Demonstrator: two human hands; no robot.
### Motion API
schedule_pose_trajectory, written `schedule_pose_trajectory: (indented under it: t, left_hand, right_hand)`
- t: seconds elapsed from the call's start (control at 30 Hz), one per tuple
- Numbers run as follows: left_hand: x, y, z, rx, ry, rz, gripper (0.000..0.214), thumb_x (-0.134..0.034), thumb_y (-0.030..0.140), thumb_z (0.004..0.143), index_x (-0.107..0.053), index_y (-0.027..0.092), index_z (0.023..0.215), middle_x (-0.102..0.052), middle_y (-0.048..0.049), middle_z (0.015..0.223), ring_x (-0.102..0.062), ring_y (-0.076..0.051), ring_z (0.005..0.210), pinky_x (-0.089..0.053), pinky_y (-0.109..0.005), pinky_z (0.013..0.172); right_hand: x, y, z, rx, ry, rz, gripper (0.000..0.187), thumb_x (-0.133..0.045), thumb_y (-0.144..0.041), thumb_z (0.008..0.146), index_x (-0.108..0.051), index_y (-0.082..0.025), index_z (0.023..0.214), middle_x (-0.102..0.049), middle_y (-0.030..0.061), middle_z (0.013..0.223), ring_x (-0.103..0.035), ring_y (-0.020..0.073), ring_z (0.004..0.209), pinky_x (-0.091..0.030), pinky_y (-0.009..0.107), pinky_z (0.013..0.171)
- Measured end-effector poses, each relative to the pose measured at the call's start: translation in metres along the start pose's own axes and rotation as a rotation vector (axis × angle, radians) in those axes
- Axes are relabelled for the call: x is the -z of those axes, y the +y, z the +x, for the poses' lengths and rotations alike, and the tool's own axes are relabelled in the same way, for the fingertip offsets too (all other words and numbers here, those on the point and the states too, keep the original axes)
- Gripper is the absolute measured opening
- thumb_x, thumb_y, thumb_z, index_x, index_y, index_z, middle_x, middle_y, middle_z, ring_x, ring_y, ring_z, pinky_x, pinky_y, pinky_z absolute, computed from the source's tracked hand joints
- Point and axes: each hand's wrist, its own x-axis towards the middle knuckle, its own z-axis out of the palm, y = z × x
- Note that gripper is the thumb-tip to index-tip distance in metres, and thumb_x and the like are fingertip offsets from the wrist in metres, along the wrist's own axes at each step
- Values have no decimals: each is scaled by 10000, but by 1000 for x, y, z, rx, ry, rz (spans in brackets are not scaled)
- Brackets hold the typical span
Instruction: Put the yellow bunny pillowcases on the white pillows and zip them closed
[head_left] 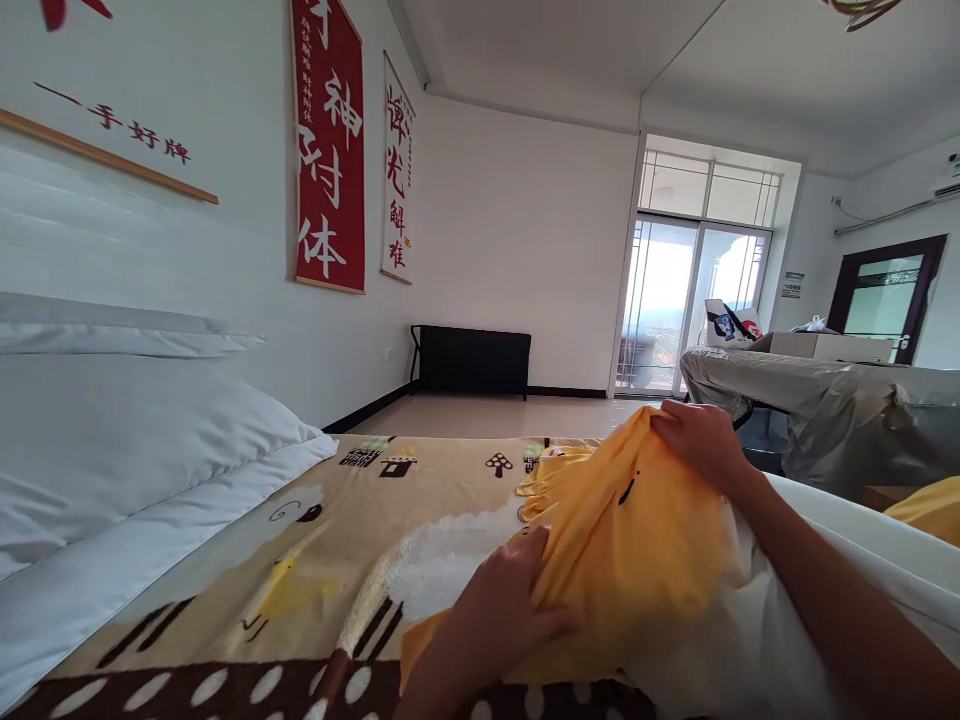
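A yellow cloth (622,550) with a small black mark on it is bunched up over a bed, its lower part blurred. My right hand (701,445) pinches its top edge and holds it raised. Lower and to the left, my left hand (510,600) is closed on the cloth's side, with some fingertips hidden in the folds. Beneath lies a beige and brown patterned blanket (300,560) with a yellow bird and white dots. White fabric (735,650) shows under my right forearm. Whether the cloth is a garment or a cover, I cannot tell.
White pillows (150,430) lie at the bed's left, against the wall. More yellow fabric (930,510) sits at the right edge. Beyond the bed stand a black folded panel (474,362) and a plastic-covered table (825,385) with boxes. Sliding glass doors (664,300) are behind.
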Motion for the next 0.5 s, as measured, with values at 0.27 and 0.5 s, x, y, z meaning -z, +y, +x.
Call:
schedule_pose_trajectory:
  t: [0.27,0.5]
  left_hand:
    - [-3,-42,27,47,432,-185,101,-463,253,748,-528,193,697,-586,7,650,-523,-159,633,-361,-232,574]
    - [19,-52,24,118,587,-177,166,-510,237,632,-600,183,760,-617,24,683,-537,-151,642,-391,-219,593]
  right_hand:
    - [21,9,-11,43,-153,-130,372,-418,-443,833,-509,-206,561,-577,25,550,-477,141,522,-249,247,524]
    - [28,49,-37,-126,198,-354,588,-408,-717,752,-512,-191,511,-541,40,493,-466,145,481,-232,254,504]
